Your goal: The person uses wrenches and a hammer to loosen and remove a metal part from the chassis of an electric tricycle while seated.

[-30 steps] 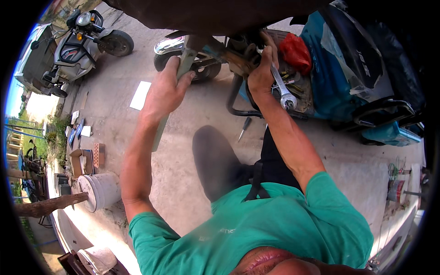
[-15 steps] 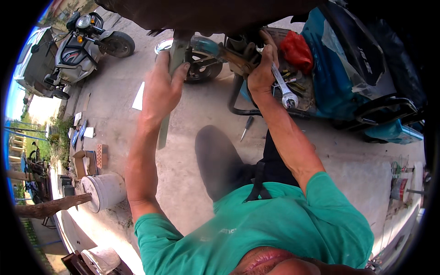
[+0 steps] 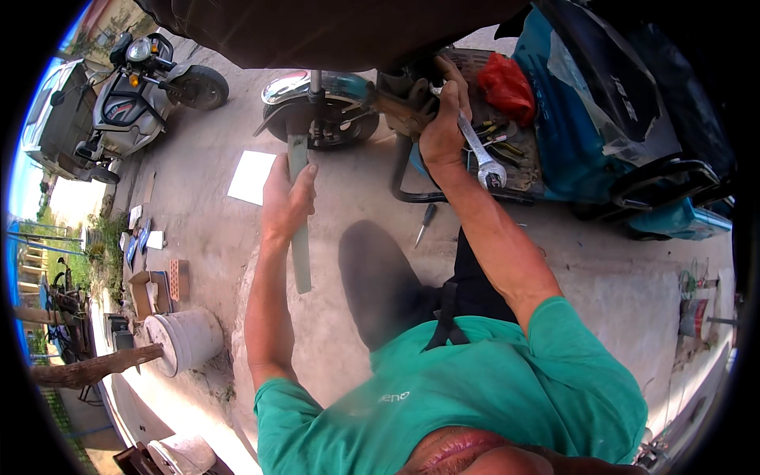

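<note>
My left hand (image 3: 285, 204) is closed around a long, flat, grey-green bar (image 3: 301, 257). The bar's darker upper end lies in front of the vehicle's front wheel (image 3: 348, 127), and its lower end hangs below my hand. My right hand (image 3: 445, 131) is closed on a silver wrench (image 3: 491, 170), whose large end points down past my wrist. That hand is up against a brown, worn metal bracket (image 3: 404, 111) beside the front wheel; the fingertips and the wrench's upper end are partly hidden there.
A dark cover (image 3: 332, 32) overhangs the top. On the teal vehicle's footboard lie a red bag (image 3: 507, 87) and several pliers (image 3: 507, 146). A screwdriver (image 3: 426, 224) and white sheet (image 3: 252, 177) lie on the ground. Leftward stand a grey three-wheeler (image 3: 131, 103) and white bucket (image 3: 190, 340).
My left hand has drawn the flat bar down toward me, away from the dark cover, uncovering more of the front wheel. My right hand stays at the bracket with the wrench.
</note>
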`<state>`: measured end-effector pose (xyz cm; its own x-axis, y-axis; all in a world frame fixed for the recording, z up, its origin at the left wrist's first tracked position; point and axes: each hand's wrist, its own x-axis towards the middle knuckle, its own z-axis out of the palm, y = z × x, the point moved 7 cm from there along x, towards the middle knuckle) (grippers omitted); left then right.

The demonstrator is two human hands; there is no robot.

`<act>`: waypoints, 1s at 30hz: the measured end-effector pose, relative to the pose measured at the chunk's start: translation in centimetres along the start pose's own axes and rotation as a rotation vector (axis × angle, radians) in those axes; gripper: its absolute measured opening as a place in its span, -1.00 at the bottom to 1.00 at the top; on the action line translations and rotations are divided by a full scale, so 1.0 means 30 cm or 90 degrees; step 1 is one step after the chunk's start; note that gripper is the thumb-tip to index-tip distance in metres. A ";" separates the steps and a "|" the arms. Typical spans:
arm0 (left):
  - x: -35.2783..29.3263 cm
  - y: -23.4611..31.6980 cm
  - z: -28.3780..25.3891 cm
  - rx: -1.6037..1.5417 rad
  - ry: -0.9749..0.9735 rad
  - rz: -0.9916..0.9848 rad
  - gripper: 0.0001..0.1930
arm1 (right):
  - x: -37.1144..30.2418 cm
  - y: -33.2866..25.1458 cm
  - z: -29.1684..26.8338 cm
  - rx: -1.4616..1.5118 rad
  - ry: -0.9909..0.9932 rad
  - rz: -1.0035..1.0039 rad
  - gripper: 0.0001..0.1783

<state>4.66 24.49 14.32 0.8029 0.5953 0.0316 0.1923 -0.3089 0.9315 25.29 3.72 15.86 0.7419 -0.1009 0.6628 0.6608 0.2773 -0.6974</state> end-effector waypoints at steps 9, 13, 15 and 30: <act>0.019 0.201 0.000 0.155 0.061 0.196 -0.73 | 0.007 -0.049 -0.006 -0.007 0.003 -0.021 -0.43; 0.047 0.226 0.065 0.296 0.099 0.235 -0.72 | 0.004 -0.068 0.007 0.014 0.010 -0.021 -0.46; 0.069 0.210 0.076 0.392 0.072 0.211 -0.72 | 0.012 -0.063 0.018 0.020 0.012 -0.022 -0.47; 0.042 0.076 0.118 0.358 0.002 0.180 -0.71 | 0.000 0.039 -0.008 0.062 0.006 0.009 -0.41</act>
<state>8.12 21.90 15.19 0.8647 0.4356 0.2500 0.2416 -0.7971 0.5534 26.10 3.82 14.98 0.7521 -0.1061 0.6504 0.6369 0.3706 -0.6760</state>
